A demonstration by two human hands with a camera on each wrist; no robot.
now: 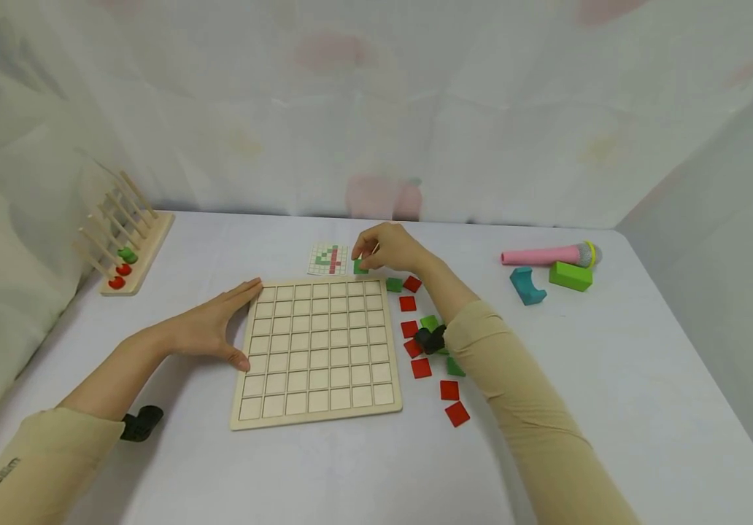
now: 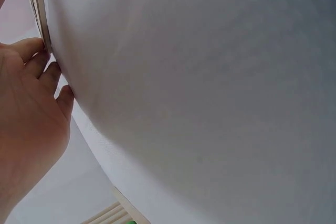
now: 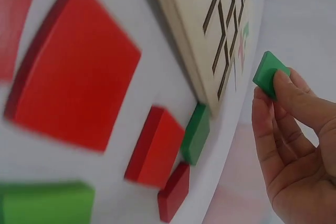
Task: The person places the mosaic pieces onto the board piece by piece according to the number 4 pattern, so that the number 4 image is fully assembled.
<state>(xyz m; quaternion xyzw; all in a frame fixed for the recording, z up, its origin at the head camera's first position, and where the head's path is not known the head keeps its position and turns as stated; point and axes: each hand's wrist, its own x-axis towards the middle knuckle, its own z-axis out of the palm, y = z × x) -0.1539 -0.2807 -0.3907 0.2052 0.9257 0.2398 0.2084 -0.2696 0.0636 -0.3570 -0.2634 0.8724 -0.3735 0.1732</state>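
Note:
Between thumb and fingers my right hand point(image 1: 389, 246) pinches a green square tile point(image 3: 269, 74), held over the back edge of the wooden grid board point(image 1: 317, 421). My left hand point(image 1: 215, 324) rests along the board's left edge, thumb and fingers spread, fingertips point(image 2: 38, 59) right at the rim. The board's square cells hold no tiles. Just behind the board lies a small pattern card point(image 1: 327, 259) with green and red squares on a grid. Right of the board are loose red tiles point(image 1: 422, 368) and green tiles point(image 1: 394, 284), some partly hidden under my right forearm.
A wooden peg rack point(image 1: 147, 251) with red and green beads stands at the back left. At the right lie a pink toy microphone point(image 1: 541, 256), a green block point(image 1: 570, 275) and a teal curved block point(image 1: 527, 285). A white cloth wall point(image 1: 481, 160) closes off the table's back.

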